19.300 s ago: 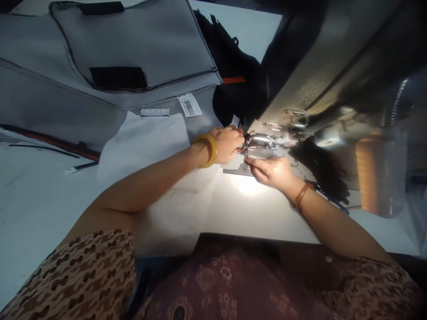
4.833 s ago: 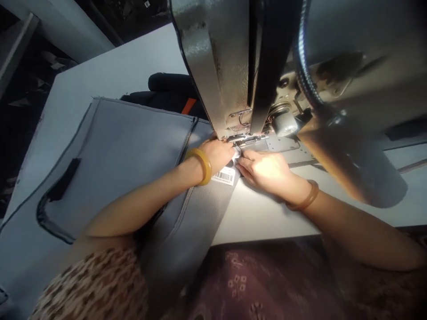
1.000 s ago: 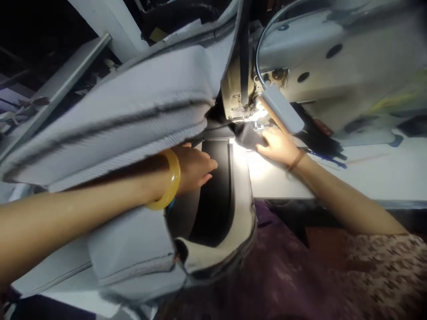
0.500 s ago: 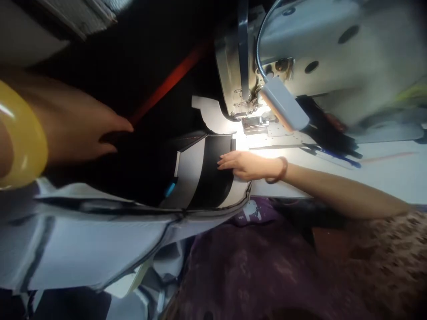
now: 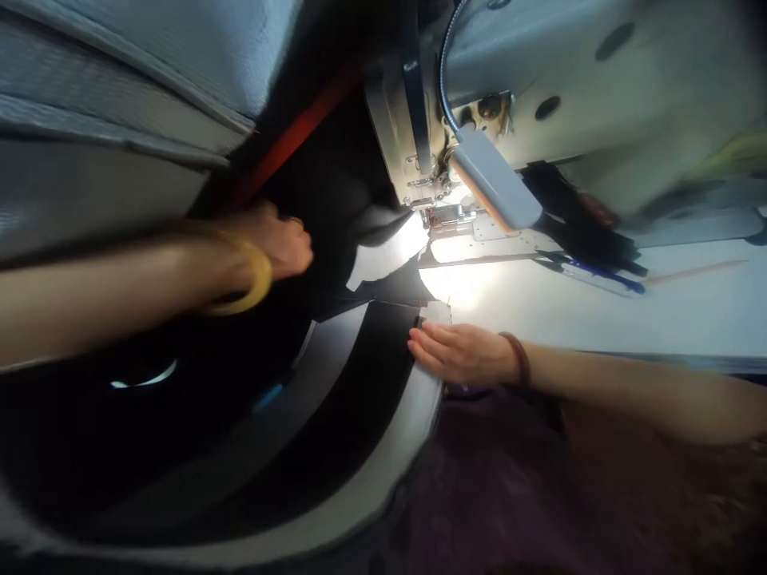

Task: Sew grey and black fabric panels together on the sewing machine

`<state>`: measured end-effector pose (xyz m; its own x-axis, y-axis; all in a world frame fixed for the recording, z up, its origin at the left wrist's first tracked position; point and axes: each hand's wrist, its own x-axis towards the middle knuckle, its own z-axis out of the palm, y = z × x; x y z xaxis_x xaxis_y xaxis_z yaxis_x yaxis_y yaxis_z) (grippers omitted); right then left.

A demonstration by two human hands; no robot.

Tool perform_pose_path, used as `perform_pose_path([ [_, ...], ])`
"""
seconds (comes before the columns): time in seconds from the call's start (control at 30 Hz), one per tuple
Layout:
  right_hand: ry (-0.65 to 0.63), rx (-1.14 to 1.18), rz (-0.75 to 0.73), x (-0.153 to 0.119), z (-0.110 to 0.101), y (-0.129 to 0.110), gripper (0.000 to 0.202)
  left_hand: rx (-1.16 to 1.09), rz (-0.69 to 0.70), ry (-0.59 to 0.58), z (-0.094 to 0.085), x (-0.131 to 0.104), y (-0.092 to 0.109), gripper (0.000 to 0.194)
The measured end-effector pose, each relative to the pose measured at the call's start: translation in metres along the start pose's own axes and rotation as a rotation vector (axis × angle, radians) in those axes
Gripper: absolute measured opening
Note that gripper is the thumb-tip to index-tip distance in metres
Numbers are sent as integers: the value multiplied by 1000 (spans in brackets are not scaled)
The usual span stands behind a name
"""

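Note:
My left hand (image 5: 288, 243), wearing a yellow bangle, is closed over dark fabric (image 5: 327, 192) on the left; blur hides the exact hold. A large sewn cover (image 5: 383, 343) of black and pale panels curves towards me. At its right edge my right hand (image 5: 459, 351) has its fingers pressed together on the border. Beyond the hands, a pale curved flap (image 5: 389, 251) of the cover lies beside the needle area of a sewing machine (image 5: 449, 220), under bright light.
A lamp (image 5: 497, 180) on a bendable neck hangs in front of the machine head. Pens (image 5: 605, 275) and a black cloth strip (image 5: 575, 216) lie on the white table (image 5: 689, 311) at right. Grey padded material (image 5: 120, 104) rises at upper left, near a red strip (image 5: 300, 136).
My left hand has moved right and its fingers have closed. The cover has shifted towards me and turned away from the needle; my right hand has moved down with its edge.

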<state>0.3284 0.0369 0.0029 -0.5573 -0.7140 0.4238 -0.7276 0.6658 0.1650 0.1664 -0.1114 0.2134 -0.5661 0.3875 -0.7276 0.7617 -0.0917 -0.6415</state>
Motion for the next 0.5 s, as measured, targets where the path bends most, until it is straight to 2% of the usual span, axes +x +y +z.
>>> perform_pose_path([
  [0.07, 66, -74, -4, -9, -6, -15, 28, 9, 272, 302, -6, 25, 25, 35],
  [0.1, 77, -85, 2, -13, -9, -18, 28, -28, 363, 466, -9, 37, 38, 36],
  [0.17, 64, -70, 19, -19, -13, -17, 29, -162, 393, 714, -14, 58, 60, 53],
  [0.2, 51, -52, 19, -20, -14, -15, 30, -240, 343, 775, -17, 66, 68, 61],
  [0.27, 18, 4, 14, -22, -15, -13, 33, -372, 212, 780, -25, 79, 77, 65],
  [0.33, -22, 71, 9, -22, -17, -14, 36, -463, 93, 674, -33, 85, 77, 58],
  [0.43, -116, 169, 45, -24, -20, -16, 40, -556, 8, 524, -40, 89, 69, 54],
  [0.5, -192, 300, 100, -25, -23, -11, 41, -588, -17, 503, -41, 91, 65, 51],
])
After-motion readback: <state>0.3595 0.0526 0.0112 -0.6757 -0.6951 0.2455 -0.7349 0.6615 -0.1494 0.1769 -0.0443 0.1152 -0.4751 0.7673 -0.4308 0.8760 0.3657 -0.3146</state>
